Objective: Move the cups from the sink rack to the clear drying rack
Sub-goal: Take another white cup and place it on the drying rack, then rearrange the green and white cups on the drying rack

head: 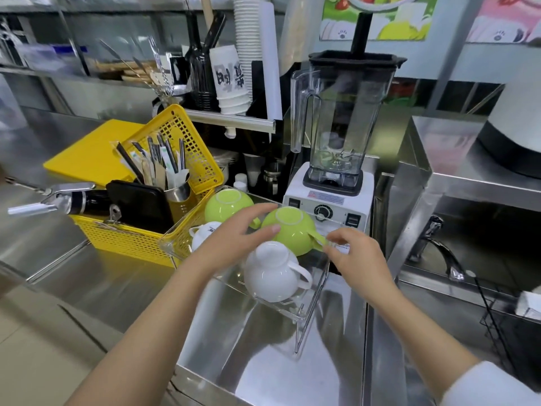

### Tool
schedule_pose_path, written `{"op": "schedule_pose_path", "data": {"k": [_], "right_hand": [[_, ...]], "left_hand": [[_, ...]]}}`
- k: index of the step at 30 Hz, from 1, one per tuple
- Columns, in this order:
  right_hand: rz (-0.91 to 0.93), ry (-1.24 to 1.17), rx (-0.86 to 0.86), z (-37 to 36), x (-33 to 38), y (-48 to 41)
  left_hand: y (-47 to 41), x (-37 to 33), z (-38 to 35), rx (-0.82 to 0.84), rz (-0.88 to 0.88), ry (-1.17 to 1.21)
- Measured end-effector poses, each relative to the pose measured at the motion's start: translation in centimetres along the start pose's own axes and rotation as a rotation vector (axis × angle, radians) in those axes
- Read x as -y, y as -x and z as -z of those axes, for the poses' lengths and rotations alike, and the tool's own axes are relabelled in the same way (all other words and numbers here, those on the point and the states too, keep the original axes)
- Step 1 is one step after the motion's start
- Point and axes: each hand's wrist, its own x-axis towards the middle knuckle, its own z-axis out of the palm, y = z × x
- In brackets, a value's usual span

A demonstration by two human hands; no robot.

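On the steel tabletop (123,291) the clear drying rack (314,291) holds four upturned cups, and the near green cup (292,230) sits at its right side, behind a white cup (270,272). The left hand (234,238) lies spread open over its bowl, thumb on the side, while the right hand (355,253) pinches its handle. Judging by this, the cup is being seated: settle it rim-down and flat, clear of the white cup, before either grip lets go.

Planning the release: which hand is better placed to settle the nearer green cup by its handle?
Right hand: its fingers are at the green cup's handle, while the left hand only rests against its side.
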Motion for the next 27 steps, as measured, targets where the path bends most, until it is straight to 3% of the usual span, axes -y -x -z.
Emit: {"op": "schedule_pose_path", "data": {"k": [5, 12, 23, 27], "right_hand": [[-0.066, 0.149, 0.013, -0.4, -0.9, -1.3], [-0.063, 0.285, 0.0, -1.1, -0.7, -2.4], [-0.087, 0.276, -0.05, -1.6, -0.9, -2.9], [-0.017, 0.028, -0.098, -0.6, -0.1, -1.9]], "left_hand": [[-3.3, 0.7, -0.9, 0.152, 0.011, -0.158], [-4.6, 2.0, -1.6, 0.182, -0.017, -0.305], [-3.5, 2.4, -1.5, 0.165, -0.042, -0.299], [-2.7, 2.4, -0.6, 0.125, -0.053, -0.173]]}}
